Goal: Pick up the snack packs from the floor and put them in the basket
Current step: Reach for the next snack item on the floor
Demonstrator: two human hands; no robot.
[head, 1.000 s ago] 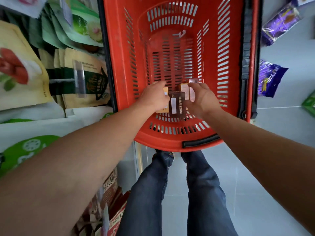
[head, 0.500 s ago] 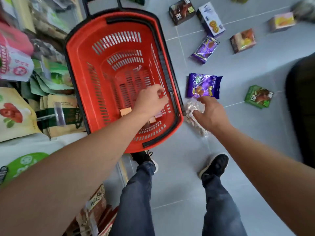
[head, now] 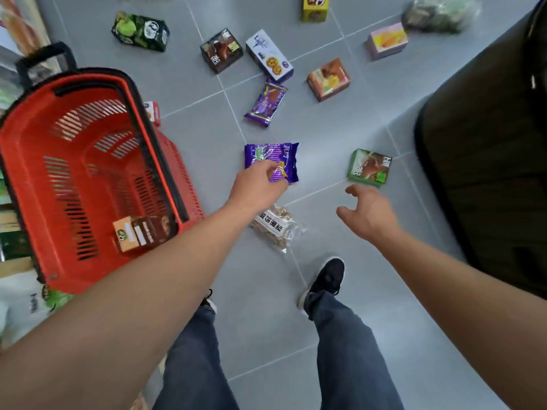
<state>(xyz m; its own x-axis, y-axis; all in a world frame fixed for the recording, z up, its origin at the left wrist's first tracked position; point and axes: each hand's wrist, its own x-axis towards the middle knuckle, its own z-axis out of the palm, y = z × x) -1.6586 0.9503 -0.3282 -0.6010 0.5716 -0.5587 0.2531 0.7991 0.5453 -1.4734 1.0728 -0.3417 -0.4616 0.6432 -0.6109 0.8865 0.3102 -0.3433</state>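
Observation:
A red basket (head: 59, 261) stands on the floor at the left, with brown snack boxes (head: 142, 235) in its near corner. My left hand (head: 257, 184) reaches past it to a purple snack pack (head: 270, 156) lying on the tiles. The thumb lies on top of the pack and the fingers curl at its near edge. To the right my right hand (head: 367, 214) hovers with spread fingers and holds nothing, just short of a green box (head: 370, 167). Between the hands lies a clear bag of snacks (head: 276, 229).
Several more packs are scattered farther out: a second purple pack (head: 266, 103), a white cookie box (head: 269, 56), a brown box (head: 221, 50), an orange box (head: 328, 79), a pink box (head: 386, 41). A dark bulky object (head: 488, 173) fills the right side. Shelves line the left.
Both hands left the basket after setting boxes in it. The left hand moved right to the purple pack; the right hand moved from the clear bag toward the green box.

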